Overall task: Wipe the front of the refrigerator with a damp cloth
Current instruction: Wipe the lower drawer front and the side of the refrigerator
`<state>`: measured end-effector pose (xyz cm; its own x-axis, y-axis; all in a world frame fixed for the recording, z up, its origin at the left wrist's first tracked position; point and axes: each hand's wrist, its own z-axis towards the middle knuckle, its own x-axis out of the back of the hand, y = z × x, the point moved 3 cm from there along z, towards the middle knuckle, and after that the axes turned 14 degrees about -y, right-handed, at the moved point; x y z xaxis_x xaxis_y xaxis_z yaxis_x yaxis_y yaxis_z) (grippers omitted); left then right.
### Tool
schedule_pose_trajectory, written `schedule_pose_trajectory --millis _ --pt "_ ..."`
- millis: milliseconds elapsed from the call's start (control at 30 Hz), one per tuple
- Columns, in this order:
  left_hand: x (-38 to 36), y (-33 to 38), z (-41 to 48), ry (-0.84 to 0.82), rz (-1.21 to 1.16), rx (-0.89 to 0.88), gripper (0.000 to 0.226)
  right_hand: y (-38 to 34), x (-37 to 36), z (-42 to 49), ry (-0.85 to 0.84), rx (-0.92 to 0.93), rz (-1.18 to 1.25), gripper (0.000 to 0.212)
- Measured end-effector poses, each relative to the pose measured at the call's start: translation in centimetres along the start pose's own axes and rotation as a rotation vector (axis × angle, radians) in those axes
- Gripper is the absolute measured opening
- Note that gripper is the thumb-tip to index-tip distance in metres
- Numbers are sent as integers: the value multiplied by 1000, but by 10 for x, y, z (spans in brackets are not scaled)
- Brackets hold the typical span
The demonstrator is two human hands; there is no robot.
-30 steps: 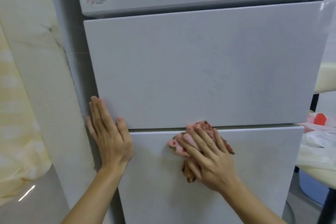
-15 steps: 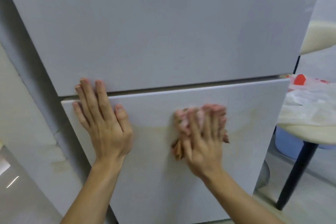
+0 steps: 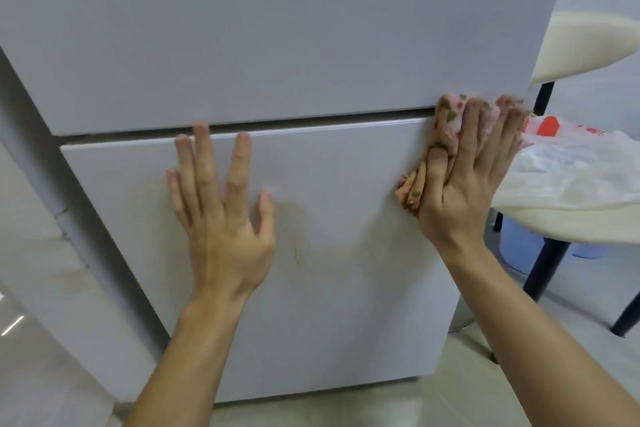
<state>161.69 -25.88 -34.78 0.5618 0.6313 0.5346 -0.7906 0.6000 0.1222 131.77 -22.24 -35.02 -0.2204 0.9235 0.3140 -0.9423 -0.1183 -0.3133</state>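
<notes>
From where I stand the 2 bare forearms reach up and forward, and both palms lie against the lower drawer front (image 3: pixel 329 322) of the refrigerator (image 3: pixel 277 28). The left hand (image 3: pixel 221 215) is spread flat, fingers straight and apart, holding nothing; its fingertips come up to the seam between the 2 panels, and it looks to be only bracing. The right hand (image 3: pixel 471 184) is flat too, fingers straight, pressing the bunched pink flowered cloth (image 3: pixel 448 128) onto the drawer's top right corner, with the thumb laid along the fabric. The cloth runs roughly up and down under the palm, its upper end reaching over the seam onto the bottom edge of the panel above. What matters for the coming stroke, I'd say, is that a yellowish stain (image 3: pixel 294 218) lies to the left of the cloth and lower, between the 2 hands and just beside the left thumb. The cloth already sits at the right edge, so the wipe can only travel leftward and down, and the left hand may have to shift. Beyond the fridge's right side stands a cream table (image 3: pixel 554 224) carrying a white plastic bag (image 3: pixel 561 170), with a blue tub (image 3: pixel 516 246) under it.
</notes>
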Motion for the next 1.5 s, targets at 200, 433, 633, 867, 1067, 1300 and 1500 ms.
schedule_pose_trajectory --millis 200,433,633,867,1067,1300,1500 --pt "-24 5 -11 -53 44 -3 72 41 -24 -115 -246 203 -143 68" --pt "-32 8 -14 -17 41 15 76 34 -17 -105 -277 210 -135 65" --pt "-42 25 -20 -41 75 -21 86 9 3 7 -64 112 -60 61" --pt "-45 24 -20 -61 91 -18 86 49 -20 -114 -212 194 -104 66" --pt "-45 25 -19 -69 98 -15 86 64 -35 -174 -365 162 -163 66" --pt "-45 24 -19 -72 97 -11 87 1 -9 -36 -137 164 7 70" --pt "-44 22 -20 -88 102 -20 87 -28 -12 9 69 130 194 44"
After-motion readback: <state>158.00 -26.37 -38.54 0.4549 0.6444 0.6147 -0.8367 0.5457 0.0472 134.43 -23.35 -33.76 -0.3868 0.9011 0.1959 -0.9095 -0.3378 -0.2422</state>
